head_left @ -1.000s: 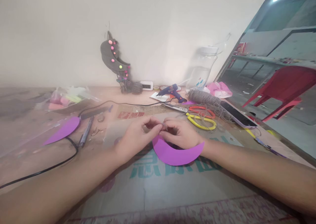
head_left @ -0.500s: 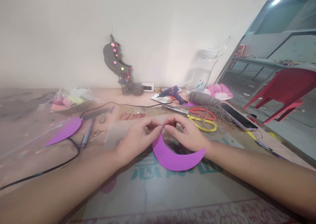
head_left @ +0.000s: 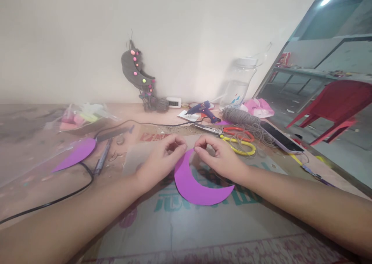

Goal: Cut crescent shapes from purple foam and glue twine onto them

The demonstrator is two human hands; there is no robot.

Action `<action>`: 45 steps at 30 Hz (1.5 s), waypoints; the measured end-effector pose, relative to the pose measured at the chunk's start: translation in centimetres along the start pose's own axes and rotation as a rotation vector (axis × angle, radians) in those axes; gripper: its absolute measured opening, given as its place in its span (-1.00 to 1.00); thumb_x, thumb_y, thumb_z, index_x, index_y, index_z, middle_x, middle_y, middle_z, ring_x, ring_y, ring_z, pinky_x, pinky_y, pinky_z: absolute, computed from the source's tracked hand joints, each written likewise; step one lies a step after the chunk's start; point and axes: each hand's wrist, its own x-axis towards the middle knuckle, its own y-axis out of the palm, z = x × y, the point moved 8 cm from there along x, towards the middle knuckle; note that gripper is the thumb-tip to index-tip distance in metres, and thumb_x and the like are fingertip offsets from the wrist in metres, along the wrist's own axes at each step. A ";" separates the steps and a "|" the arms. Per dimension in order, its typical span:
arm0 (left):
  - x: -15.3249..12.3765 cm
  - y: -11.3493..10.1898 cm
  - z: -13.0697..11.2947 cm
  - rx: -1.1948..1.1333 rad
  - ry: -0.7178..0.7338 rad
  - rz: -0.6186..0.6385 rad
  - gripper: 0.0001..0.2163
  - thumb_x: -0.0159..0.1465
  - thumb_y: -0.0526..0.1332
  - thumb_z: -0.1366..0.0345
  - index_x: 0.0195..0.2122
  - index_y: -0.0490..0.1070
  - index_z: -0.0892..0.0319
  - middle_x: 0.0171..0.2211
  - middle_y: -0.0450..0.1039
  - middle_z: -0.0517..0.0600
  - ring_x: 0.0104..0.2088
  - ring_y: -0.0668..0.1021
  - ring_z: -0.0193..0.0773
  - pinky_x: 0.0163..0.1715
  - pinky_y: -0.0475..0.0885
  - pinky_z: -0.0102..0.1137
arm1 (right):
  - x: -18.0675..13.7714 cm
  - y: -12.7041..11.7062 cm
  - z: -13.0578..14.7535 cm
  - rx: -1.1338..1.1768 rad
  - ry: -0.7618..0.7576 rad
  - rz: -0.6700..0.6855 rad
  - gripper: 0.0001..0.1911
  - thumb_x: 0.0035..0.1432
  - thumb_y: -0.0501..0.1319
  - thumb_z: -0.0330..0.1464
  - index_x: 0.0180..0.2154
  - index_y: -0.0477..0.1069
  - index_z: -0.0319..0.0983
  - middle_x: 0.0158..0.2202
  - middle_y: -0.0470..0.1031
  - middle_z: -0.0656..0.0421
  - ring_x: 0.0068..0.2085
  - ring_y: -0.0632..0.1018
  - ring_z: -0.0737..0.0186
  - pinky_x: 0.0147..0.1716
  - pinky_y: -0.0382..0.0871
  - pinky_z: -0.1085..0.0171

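Observation:
A purple paper crescent (head_left: 192,184) lies on the printed cardboard sheet (head_left: 186,221) in front of me. My left hand (head_left: 159,161) is curled beside the crescent's upper tip, thumb and forefinger pinched together at that tip. My right hand (head_left: 219,157) sits just right of the same tip, its fingers also pinched. The two pinches are a small gap apart. What is between the fingertips is too small to make out.
A second purple piece (head_left: 76,154) lies at the left by a black cable (head_left: 58,196) and a pen-like tool (head_left: 102,158). Behind my hands are yellow scissors (head_left: 240,144), orange scissors (head_left: 236,130), grey yarn (head_left: 241,116), a blue glue gun (head_left: 203,109), a phone (head_left: 280,138) and a clear jar (head_left: 238,83).
My hands have drawn slightly apart at the crescent's tip. The crescent has shifted a little left and turned, so more of it shows.

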 end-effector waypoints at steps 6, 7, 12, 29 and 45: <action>1.1 -3.1 2.4 -0.144 -0.038 -0.268 -0.83 0.22 -0.04 0.35 -0.52 0.13 0.11 -0.51 0.24 -0.11 -0.43 0.36 -0.30 -0.38 0.33 -0.43 | 0.1 -0.2 -0.3 0.022 0.031 -0.014 -0.91 0.18 0.14 -0.37 -0.40 0.34 -0.21 -0.45 0.43 0.23 -0.39 0.46 0.30 -0.34 0.34 0.31; 1.2 -3.3 2.5 -0.137 -0.040 -0.277 -0.81 0.23 -0.05 0.34 -0.54 0.11 0.11 -0.52 0.21 -0.10 -0.45 0.33 -0.30 -0.42 0.31 -0.43 | 0.1 -0.2 -0.3 0.028 0.035 -0.014 -0.91 0.18 0.14 -0.37 -0.39 0.34 -0.21 -0.45 0.43 0.23 -0.39 0.46 0.30 -0.34 0.34 0.31; 0.8 -2.2 1.4 -0.042 -0.044 -0.207 -0.83 0.28 0.11 0.25 -0.45 0.32 0.14 -0.47 0.32 -0.09 -0.40 0.38 -0.30 -0.37 0.31 -0.43 | 0.1 -0.3 -0.2 0.036 0.037 -0.016 -0.89 0.19 0.14 -0.37 -0.40 0.33 -0.21 -0.45 0.42 0.24 -0.39 0.45 0.30 -0.32 0.34 0.30; -0.1 0.9 -0.9 0.090 0.062 0.107 -0.78 0.31 0.19 0.17 -0.36 0.48 0.19 -0.44 0.47 -0.09 -0.39 0.47 -0.31 -0.36 0.33 -0.43 | 0.1 -0.4 -0.3 0.090 0.022 0.001 -0.77 0.32 0.08 -0.28 -0.36 0.38 -0.23 -0.47 0.41 0.24 -0.40 0.42 0.31 -0.37 0.30 0.33; 0.3 0.1 1.3 0.020 -0.097 0.042 -0.71 0.24 0.25 0.03 -0.30 0.49 0.19 -0.50 0.38 -0.11 -0.49 0.40 -0.35 -0.50 0.27 -0.46 | 0.3 -0.1 -1.0 0.140 0.100 -0.010 -0.89 0.14 0.26 -0.31 -0.30 0.46 -0.22 -0.36 0.55 0.19 -0.33 0.52 0.27 -0.28 0.40 0.28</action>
